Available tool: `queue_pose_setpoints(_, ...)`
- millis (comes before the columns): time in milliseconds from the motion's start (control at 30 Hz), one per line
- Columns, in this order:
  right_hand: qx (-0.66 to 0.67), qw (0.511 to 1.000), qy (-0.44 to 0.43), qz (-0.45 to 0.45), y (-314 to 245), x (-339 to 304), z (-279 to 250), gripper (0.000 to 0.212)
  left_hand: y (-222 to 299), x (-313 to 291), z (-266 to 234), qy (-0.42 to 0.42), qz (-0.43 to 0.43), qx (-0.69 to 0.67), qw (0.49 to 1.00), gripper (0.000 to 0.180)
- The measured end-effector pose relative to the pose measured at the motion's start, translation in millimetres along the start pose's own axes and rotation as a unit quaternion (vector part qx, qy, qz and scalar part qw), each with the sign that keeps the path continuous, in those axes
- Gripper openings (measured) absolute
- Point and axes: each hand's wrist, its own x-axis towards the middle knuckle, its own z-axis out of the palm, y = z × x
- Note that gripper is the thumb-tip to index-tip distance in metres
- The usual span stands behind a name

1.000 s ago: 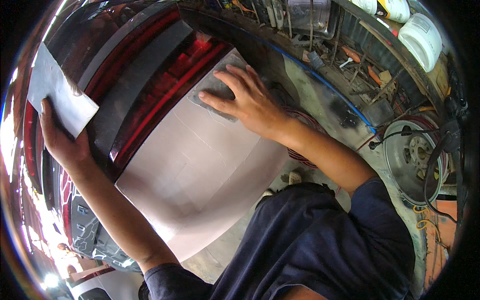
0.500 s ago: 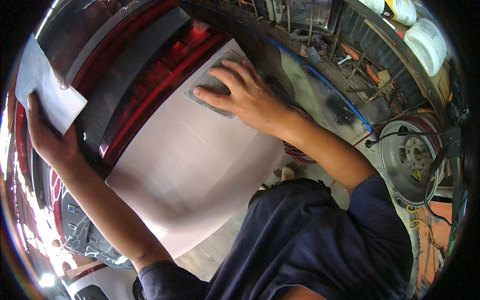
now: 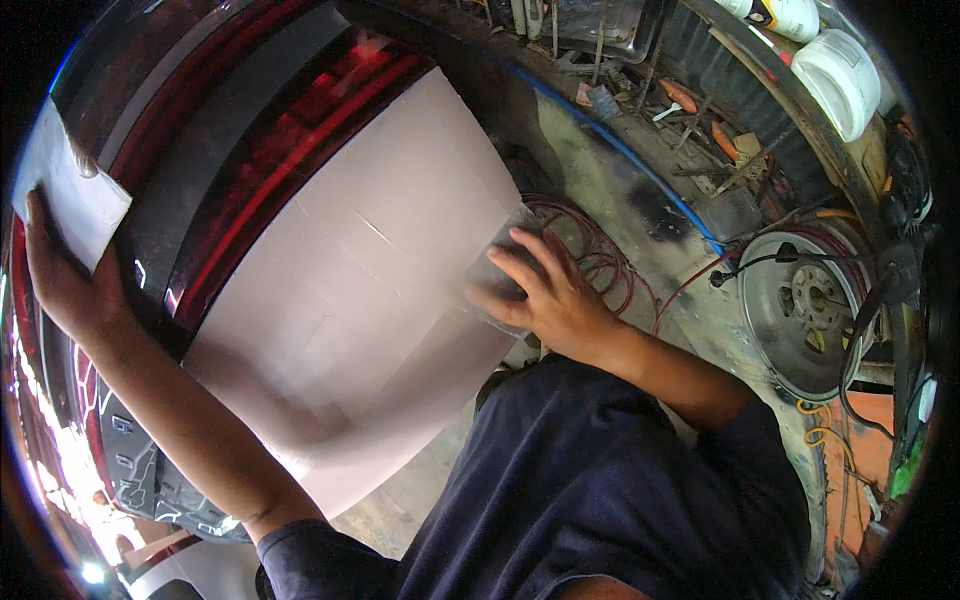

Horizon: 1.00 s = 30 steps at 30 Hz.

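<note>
Dark grey pad (image 3: 500, 238) was seen on the pale pinkish car panel (image 3: 330, 270), at the panel's right edge, nearer its lower right corner than its top corner. It was covered in part by the right hand (image 3: 565, 310), laid across it from the lower right; fingers were well spread and slightly bent, with gaps between them, and were rested on the pad's upper face. Thumb and pad edges were blurred; whether the pad was also pinched at a side could not be told. At far left, a pale stiff sheet (image 3: 80, 205) was held by the left hand (image 3: 82, 300), fingers closed on its lower part, one digit seen at the near left edge, the others partly hidden; its free corner was pointed right. Fine lines were noted across the middle of the panel, and a darker band was noted along its lower side. The panel's upper left edge was bordered by a long red tail light (image 3: 300, 130). Beyond the panel's right edge, a coil of red hose (image 3: 600, 240) was laid on the floor, with a wheel rim (image 3: 800, 300) leaned farther right and a blue pipe (image 3: 640, 162) stretched behind. A white tub (image 3: 840, 85) was noted at upper right.
</note>
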Motion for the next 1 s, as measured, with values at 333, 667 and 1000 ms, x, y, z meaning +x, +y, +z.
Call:
queue_pose_setpoints(333, 0.058, 0.996, 0.029, 0.058, -12.4, 15.0, -28.0, 0.060, 6.2, 5.5, 5.4, -0.011, -0.027, -0.056, 0.998, 0.043)
queue_pose_setpoints(667, -0.025, 0.993, 0.119, 0.000, -39.9, 138.6, -13.0, 0.064, 11.4, -3.2, 14.2, -0.027, -0.055, -0.104, 0.993, 0.043)
queue_pose_setpoints(1000, -0.034, 0.989, 0.143, -0.008, -41.1, 152.7, 1.8, 0.063, 12.0, 3.0, 10.0, -0.064, -0.078, -0.130, 0.986, 0.044)
